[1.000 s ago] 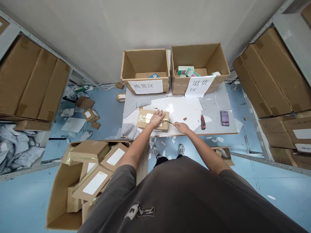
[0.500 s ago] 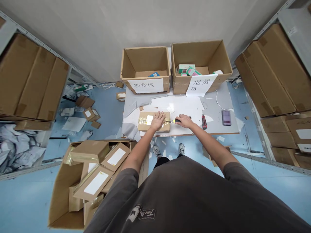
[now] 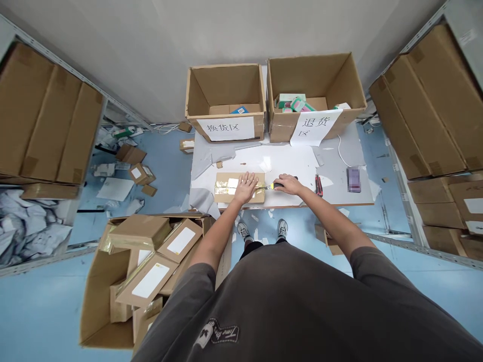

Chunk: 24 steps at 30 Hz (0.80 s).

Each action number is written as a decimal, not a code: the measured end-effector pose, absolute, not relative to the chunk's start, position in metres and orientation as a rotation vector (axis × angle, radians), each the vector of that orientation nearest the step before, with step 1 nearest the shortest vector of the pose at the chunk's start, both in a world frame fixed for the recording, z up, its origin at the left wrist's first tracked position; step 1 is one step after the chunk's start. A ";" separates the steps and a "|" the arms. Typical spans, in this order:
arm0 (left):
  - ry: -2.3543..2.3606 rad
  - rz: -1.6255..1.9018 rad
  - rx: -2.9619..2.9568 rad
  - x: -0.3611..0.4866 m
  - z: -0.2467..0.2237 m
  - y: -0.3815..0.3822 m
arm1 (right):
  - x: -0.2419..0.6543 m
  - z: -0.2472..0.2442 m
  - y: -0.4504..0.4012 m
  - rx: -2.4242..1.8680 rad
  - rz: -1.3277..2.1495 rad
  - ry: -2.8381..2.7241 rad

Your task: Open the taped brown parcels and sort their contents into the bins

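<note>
A taped brown cardboard box (image 3: pixel 222 193) with a white label lies flat near the table's front edge. My left hand (image 3: pixel 245 188) rests on top of its right half, fingers spread and pointing away from me. Just right of the box, my right hand (image 3: pixel 289 184) is wrapped round a yellow and black cutter (image 3: pixel 277 185). The cutter's blade points left and reaches the right end of the box, along the tape line. Its exact contact with the tape is too small to tell.
Two open cartons with paper signs, left (image 3: pixel 226 129) and right (image 3: pixel 317 125), stand at the table's back. A red and black tool (image 3: pixel 319 186) and a phone (image 3: pixel 353 180) lie right. A large carton (image 3: pixel 90 301) of parcels stands lower left.
The view has shifted slightly. Both hands keep nearly the same places on and beside the box, and the cutter is still in my right hand.
</note>
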<state>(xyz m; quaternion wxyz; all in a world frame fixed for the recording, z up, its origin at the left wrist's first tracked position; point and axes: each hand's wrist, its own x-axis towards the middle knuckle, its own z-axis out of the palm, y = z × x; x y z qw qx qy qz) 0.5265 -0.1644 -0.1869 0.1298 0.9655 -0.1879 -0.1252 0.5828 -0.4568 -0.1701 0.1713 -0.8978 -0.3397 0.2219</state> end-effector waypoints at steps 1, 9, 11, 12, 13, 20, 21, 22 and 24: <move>-0.548 -0.362 2.805 0.526 -0.188 -0.164 | 0.583 -0.170 -0.457 -2.551 0.630 -0.961; -0.559 -0.340 2.792 0.521 -0.195 -0.161 | 0.587 -0.173 -0.457 -2.539 0.623 -0.949; -0.554 -0.344 2.791 0.521 -0.196 -0.161 | 0.589 -0.173 -0.457 -2.531 0.618 -0.934; -0.550 -0.350 2.791 0.521 -0.196 -0.161 | 0.590 -0.173 -0.456 -2.527 0.619 -0.935; -0.543 -0.355 2.792 0.521 -0.196 -0.161 | 0.591 -0.173 -0.455 -2.528 0.619 -0.943; -0.545 -0.335 2.782 0.520 -0.192 -0.161 | 0.594 -0.171 -0.463 -2.554 0.617 -0.967; -0.540 -0.310 2.780 0.518 -0.190 -0.162 | 0.591 -0.169 -0.471 -2.554 0.612 -0.925; -0.539 -0.285 2.776 0.516 -0.189 -0.162 | 0.586 -0.168 -0.479 -2.552 0.604 -0.856; -0.555 -0.250 2.761 0.513 -0.184 -0.162 | 0.568 -0.166 -0.490 -2.523 0.565 -0.607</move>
